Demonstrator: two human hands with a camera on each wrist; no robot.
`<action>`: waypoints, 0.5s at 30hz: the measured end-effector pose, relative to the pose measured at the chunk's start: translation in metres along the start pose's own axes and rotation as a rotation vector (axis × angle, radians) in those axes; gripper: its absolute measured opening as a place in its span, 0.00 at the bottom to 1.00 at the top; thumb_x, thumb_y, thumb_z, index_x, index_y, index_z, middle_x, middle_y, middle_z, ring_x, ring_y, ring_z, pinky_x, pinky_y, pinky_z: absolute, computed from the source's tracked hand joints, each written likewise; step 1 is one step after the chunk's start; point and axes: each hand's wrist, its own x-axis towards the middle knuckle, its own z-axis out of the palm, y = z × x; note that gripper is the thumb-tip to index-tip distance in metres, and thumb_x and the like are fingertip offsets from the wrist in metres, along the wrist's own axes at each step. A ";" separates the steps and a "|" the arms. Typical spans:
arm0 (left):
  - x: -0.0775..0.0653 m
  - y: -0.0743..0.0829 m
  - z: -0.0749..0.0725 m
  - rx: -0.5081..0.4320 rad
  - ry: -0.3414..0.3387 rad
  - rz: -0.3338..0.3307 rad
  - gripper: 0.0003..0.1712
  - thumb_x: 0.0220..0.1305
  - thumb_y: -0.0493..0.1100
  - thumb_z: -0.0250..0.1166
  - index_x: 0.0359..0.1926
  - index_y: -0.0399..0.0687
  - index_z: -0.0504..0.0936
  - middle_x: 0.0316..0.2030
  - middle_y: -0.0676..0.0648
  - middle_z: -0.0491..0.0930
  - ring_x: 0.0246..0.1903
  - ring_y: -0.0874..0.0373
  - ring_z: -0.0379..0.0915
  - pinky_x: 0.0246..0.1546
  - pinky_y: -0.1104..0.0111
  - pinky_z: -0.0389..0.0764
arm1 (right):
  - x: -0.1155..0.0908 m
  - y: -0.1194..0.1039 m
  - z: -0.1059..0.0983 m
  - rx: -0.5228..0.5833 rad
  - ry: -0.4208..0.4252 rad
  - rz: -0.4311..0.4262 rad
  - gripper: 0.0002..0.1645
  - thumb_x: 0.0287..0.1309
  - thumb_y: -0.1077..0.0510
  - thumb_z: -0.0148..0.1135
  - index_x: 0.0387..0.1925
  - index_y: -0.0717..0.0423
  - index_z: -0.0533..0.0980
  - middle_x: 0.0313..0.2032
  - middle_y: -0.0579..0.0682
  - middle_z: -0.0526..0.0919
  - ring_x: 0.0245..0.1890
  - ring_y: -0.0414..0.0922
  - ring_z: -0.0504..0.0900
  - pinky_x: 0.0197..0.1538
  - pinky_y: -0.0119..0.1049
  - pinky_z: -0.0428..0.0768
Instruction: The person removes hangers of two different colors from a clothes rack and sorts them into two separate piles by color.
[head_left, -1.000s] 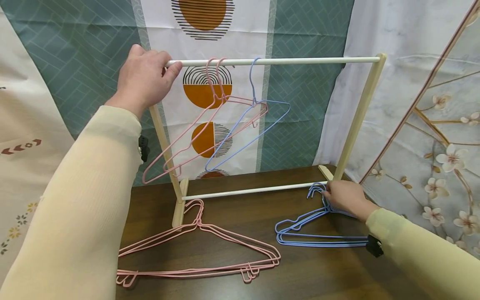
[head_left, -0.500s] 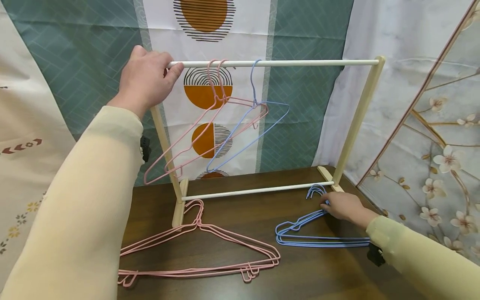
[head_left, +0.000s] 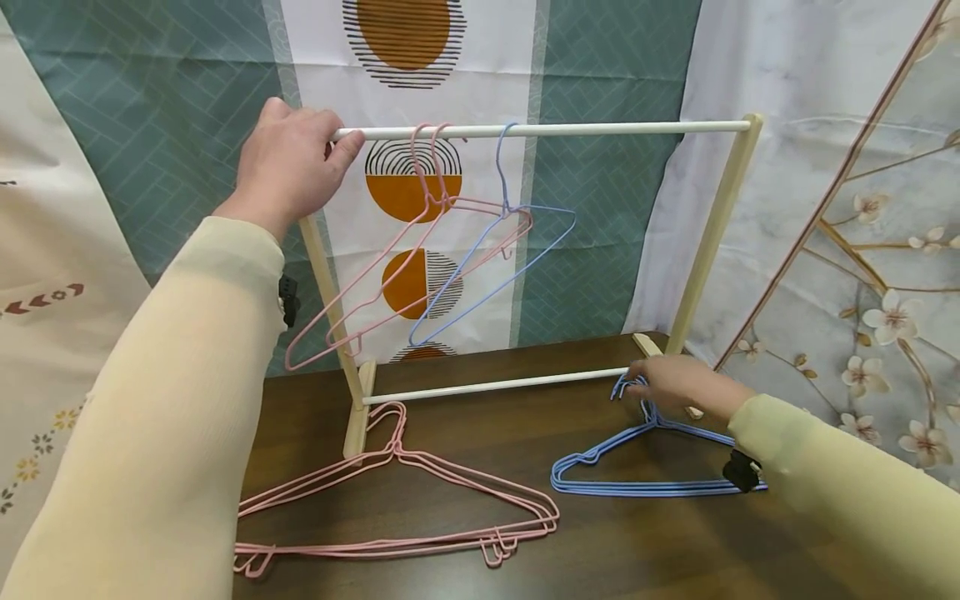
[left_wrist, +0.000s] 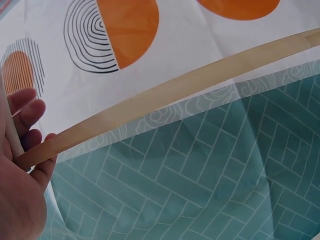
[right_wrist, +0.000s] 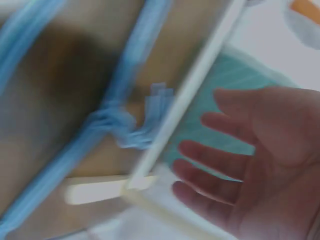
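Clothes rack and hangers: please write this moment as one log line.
left hand: grips rack at top left; right hand: open, empty, near blue hanger stack; hung: two pink hangers, one blue hanger; table: pink hanger stack

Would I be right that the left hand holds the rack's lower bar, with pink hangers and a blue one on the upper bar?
Not quite: the left hand holds the upper bar, as the head view shows; the pink hangers and blue one do hang there.

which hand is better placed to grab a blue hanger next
Probably the right hand: it is free, near the stacked blue hangers, while the left hand holds the rack by its top corner.
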 end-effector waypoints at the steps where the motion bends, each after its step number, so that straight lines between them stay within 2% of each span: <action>1: 0.000 0.000 0.000 0.001 0.002 0.001 0.33 0.89 0.63 0.41 0.53 0.37 0.78 0.44 0.36 0.78 0.60 0.34 0.59 0.48 0.45 0.68 | 0.002 -0.006 -0.010 0.011 0.051 0.005 0.17 0.77 0.51 0.66 0.55 0.58 0.85 0.48 0.57 0.91 0.48 0.60 0.90 0.48 0.61 0.85; 7: 0.000 0.000 -0.002 0.011 0.008 0.000 0.33 0.89 0.62 0.42 0.52 0.37 0.78 0.43 0.35 0.78 0.60 0.33 0.59 0.48 0.44 0.68 | 0.022 -0.045 -0.065 0.119 0.325 0.058 0.29 0.83 0.45 0.60 0.72 0.60 0.76 0.50 0.54 0.92 0.48 0.55 0.91 0.48 0.60 0.85; 11: 0.001 0.001 -0.001 0.009 0.004 0.005 0.33 0.89 0.63 0.42 0.51 0.38 0.78 0.43 0.35 0.78 0.59 0.33 0.60 0.46 0.45 0.68 | 0.035 -0.065 -0.090 0.201 0.441 0.073 0.36 0.85 0.42 0.57 0.80 0.58 0.68 0.56 0.56 0.90 0.53 0.56 0.90 0.55 0.61 0.83; 15: 0.000 0.002 0.000 0.008 0.001 0.008 0.33 0.89 0.62 0.43 0.50 0.38 0.78 0.42 0.36 0.78 0.58 0.34 0.60 0.45 0.45 0.68 | 0.044 -0.085 -0.110 0.205 0.525 0.076 0.38 0.85 0.39 0.57 0.82 0.56 0.67 0.58 0.54 0.90 0.55 0.56 0.89 0.58 0.60 0.82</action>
